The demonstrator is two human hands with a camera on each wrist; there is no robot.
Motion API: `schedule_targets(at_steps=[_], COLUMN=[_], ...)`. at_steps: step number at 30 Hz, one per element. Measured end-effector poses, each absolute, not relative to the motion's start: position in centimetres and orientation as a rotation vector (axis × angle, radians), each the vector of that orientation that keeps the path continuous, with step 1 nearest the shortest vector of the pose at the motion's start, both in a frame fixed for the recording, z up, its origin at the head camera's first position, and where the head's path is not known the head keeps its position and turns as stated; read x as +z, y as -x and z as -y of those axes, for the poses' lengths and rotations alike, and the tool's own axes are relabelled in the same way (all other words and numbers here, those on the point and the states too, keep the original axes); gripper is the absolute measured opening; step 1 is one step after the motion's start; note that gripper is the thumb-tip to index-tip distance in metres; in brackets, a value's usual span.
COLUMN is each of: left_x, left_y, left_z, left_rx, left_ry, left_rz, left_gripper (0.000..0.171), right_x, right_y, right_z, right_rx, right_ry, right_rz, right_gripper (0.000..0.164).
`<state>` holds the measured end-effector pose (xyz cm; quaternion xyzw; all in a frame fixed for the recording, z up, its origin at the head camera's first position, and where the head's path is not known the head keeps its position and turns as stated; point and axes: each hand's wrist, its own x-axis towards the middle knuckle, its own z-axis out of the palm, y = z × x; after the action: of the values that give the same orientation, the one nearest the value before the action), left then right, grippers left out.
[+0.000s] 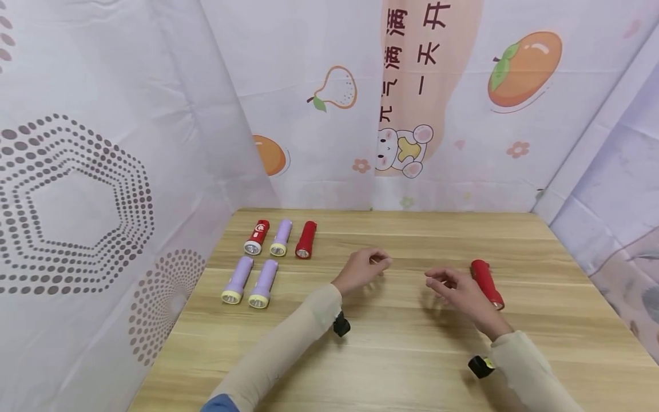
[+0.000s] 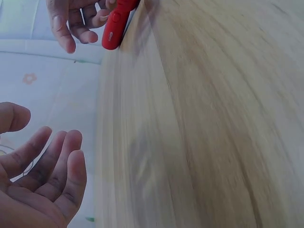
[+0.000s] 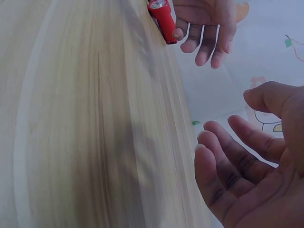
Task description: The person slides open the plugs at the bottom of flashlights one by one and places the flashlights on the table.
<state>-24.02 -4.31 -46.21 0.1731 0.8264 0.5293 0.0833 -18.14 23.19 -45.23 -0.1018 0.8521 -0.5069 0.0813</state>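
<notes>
Over the middle of the table my left hand (image 1: 362,269) hovers with loosely bent fingers and nothing in its grasp. My right hand (image 1: 458,294) hangs to the right of it, also holding nothing, its fingers relaxed. Just beyond the right hand lies a red flashlight (image 1: 485,281), partly covered by that hand in the head view. In the left wrist view the same red flashlight (image 2: 115,28) shows beside the right hand. The right wrist view shows another red flashlight (image 3: 163,20) past the left hand (image 3: 204,28).
On the table's left stand two rows of flashlights: a red and white one (image 1: 257,237), a purple one (image 1: 281,237) and a red one (image 1: 306,239) behind, two purple ones (image 1: 238,279) in front. Patterned cloth (image 1: 329,149) hangs behind the wooden table (image 1: 391,355).
</notes>
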Motion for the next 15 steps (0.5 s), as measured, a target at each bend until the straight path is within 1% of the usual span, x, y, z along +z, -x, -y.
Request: schedule_targets(at_steps=[8,15], left_x=[-45.8,-45.9], left_y=[23.9,24.2], left_z=[5.1,6.0], left_rx=[1.583,1.612], left_ry=[-0.499,-0.47], left_rz=[-2.499,-2.496], left_gripper=[0.025,0.026], right_x=[-45.4,-45.7], right_y=[18.2,18.4], right_z=[-22.4,-21.6], right_rx=[-1.513,-1.498], right_ry=[0.336,0.312], right_rz=[-2.551,-2.541], right_gripper=[0.042,0.043])
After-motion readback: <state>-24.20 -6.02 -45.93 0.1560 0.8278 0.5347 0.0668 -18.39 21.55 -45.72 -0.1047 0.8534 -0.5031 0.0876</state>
